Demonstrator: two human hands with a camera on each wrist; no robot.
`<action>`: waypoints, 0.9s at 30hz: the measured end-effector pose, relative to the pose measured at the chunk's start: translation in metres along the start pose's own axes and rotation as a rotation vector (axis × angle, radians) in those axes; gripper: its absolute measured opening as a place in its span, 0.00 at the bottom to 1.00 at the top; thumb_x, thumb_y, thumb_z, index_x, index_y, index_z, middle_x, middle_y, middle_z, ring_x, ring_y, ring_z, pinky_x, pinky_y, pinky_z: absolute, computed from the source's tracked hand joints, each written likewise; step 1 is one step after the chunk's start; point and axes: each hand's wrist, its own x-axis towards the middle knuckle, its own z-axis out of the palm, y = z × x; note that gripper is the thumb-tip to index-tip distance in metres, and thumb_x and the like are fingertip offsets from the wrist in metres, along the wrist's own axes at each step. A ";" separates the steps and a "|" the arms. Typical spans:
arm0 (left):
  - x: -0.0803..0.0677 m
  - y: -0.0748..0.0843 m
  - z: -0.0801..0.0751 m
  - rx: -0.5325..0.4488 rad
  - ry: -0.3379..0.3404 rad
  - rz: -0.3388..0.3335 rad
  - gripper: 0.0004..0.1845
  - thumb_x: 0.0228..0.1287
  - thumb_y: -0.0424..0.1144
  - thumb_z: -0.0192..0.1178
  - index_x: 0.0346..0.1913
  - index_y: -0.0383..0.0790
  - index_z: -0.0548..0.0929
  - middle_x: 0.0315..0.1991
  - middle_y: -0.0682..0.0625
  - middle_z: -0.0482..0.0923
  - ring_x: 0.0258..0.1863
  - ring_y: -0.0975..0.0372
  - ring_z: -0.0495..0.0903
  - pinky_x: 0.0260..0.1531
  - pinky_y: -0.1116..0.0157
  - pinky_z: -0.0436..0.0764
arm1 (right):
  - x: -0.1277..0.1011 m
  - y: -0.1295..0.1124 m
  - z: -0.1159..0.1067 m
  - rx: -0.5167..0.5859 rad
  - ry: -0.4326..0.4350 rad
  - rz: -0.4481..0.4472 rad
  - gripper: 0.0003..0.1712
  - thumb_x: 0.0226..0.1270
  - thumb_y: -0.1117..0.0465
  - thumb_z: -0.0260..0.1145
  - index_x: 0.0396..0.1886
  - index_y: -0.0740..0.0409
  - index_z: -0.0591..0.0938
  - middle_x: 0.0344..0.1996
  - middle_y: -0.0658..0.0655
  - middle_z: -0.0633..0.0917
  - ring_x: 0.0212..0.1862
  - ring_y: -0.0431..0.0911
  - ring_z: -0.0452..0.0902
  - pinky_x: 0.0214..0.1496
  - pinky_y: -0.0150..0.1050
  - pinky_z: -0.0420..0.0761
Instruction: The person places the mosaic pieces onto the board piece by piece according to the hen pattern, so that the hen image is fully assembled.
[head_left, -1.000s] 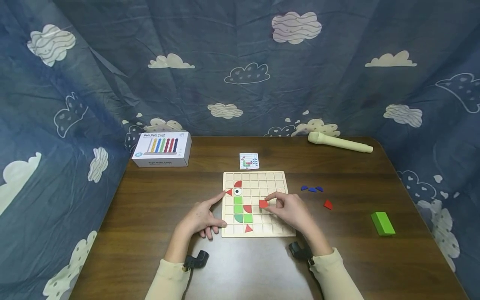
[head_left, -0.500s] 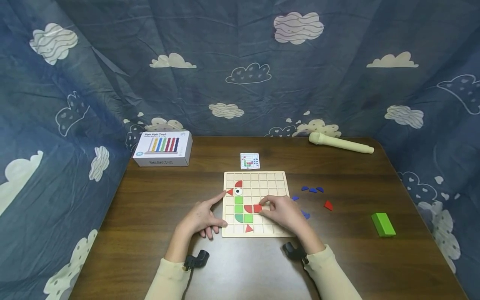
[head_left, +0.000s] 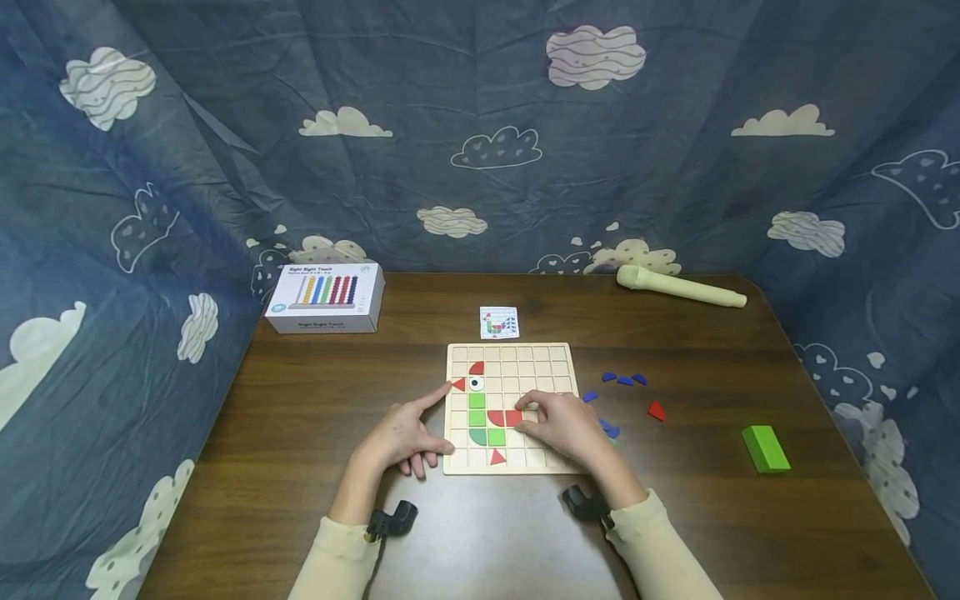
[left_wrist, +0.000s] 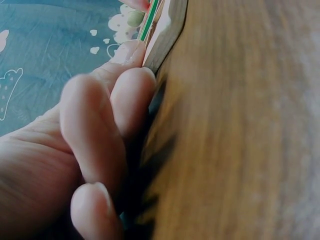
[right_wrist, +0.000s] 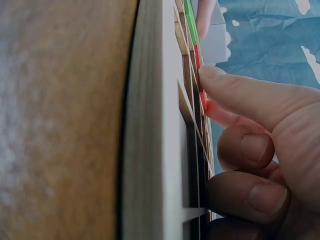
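A light wooden grid board (head_left: 536,367) lies flat on the table, with several coloured pieces set in its left columns. My right hand (head_left: 564,423) is over the board, thumb and index finger pinching a red square (head_left: 513,418), which lies in a cell just right of a red quarter-circle (head_left: 496,418). In the right wrist view the thumb (right_wrist: 235,90) touches the red piece and the other fingers curl under. My left hand (head_left: 399,437) rests at the board's left edge, index finger and thumb spread and touching it; the index tip is near a red triangle (head_left: 459,384).
A pattern card (head_left: 499,322) lies behind the board. Several blue pieces (head_left: 625,381) and a red piece (head_left: 657,410) lie to the right, near a green block (head_left: 766,449). A white box (head_left: 325,298) and a cream stick-like object (head_left: 681,286) stand at the back.
My right hand has moved left and down with the red square, which now lies in the cell beside the red quarter-circle. More blue pieces show behind that hand. The left hand stays put.
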 end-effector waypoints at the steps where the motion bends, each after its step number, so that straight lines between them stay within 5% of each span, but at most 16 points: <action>1: 0.000 0.000 0.000 0.000 -0.001 -0.001 0.55 0.50 0.46 0.78 0.75 0.78 0.55 0.18 0.43 0.84 0.11 0.55 0.82 0.09 0.59 0.80 | -0.001 0.000 0.000 -0.003 0.004 -0.003 0.13 0.57 0.45 0.76 0.42 0.38 0.87 0.13 0.43 0.72 0.18 0.39 0.64 0.22 0.35 0.61; 7: 0.000 0.001 0.002 -0.006 -0.007 -0.005 0.55 0.49 0.46 0.78 0.75 0.78 0.55 0.18 0.43 0.84 0.10 0.55 0.82 0.09 0.59 0.80 | -0.004 0.003 0.000 0.037 0.021 -0.013 0.11 0.59 0.44 0.75 0.41 0.36 0.87 0.12 0.42 0.71 0.17 0.38 0.63 0.21 0.34 0.60; 15: 0.000 0.001 0.003 0.004 -0.012 -0.009 0.55 0.49 0.47 0.78 0.75 0.78 0.55 0.18 0.43 0.84 0.11 0.55 0.82 0.09 0.60 0.80 | -0.015 0.026 -0.024 0.289 0.045 -0.038 0.13 0.63 0.49 0.73 0.46 0.45 0.87 0.13 0.45 0.71 0.18 0.38 0.63 0.21 0.33 0.65; 27: -0.001 0.003 0.000 -0.016 -0.014 -0.007 0.54 0.50 0.47 0.78 0.75 0.78 0.55 0.18 0.43 0.84 0.11 0.55 0.82 0.08 0.63 0.78 | -0.058 0.104 -0.075 0.339 0.223 0.159 0.21 0.66 0.44 0.69 0.53 0.49 0.84 0.17 0.48 0.68 0.20 0.40 0.63 0.22 0.36 0.67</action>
